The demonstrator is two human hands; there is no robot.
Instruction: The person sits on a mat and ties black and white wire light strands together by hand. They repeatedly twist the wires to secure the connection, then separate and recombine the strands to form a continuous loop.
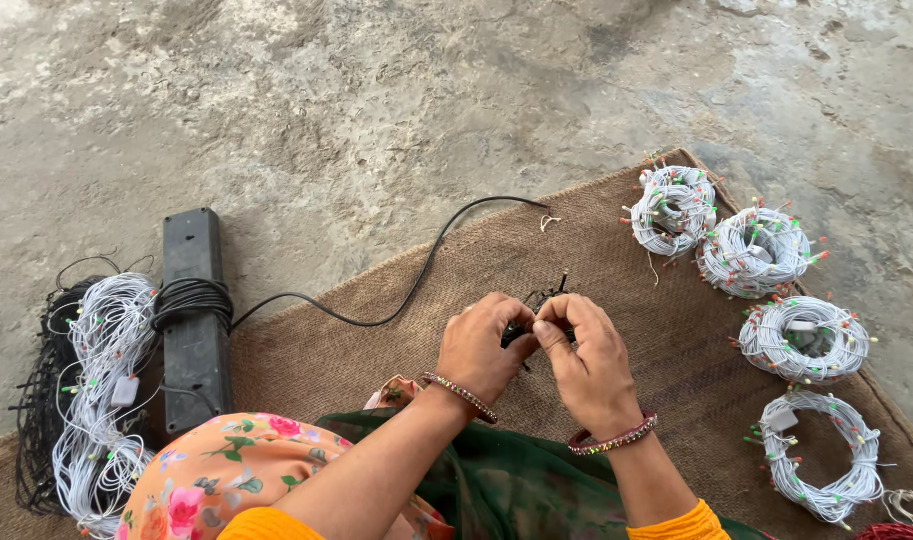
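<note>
Both hands were seen together over the mat [617,250], approx. at its middle. The left hand [480,347] and right hand [587,362] were each closed in a pinch grip, fingertips pressed together on a small black wire piece [543,300]; its thin ends stuck up just beyond the fingertips. What exactly the piece was could not be told, as most of it was hidden by the fingers.

Progress, as judged: 4 white coils were counted laid out finished along the mat's right edge, w/ coloured bulb tips. Coil 1 [674,208] was at the mat's far corner, coil 2 [756,251] just beside it, touching or nearly so, coil 3 [806,338] nearer, and coil 4 [825,455] nearest the person. So some part of the work looked done. A loose white bundle [102,390] w/ black wires under it lay off the mat's left edge, not yet coiled, so a good share looked left; how many more coils it would give could not be told.

Other counts: 1 black power strip [194,320] just left of the mat, beside the bundle, its cable part-wound round it; 1 black cable [407,290] run from it across the mat toward the far edge; 2 bangles, one per wrist. A red item was cut off at the mat's near right corner.
</note>
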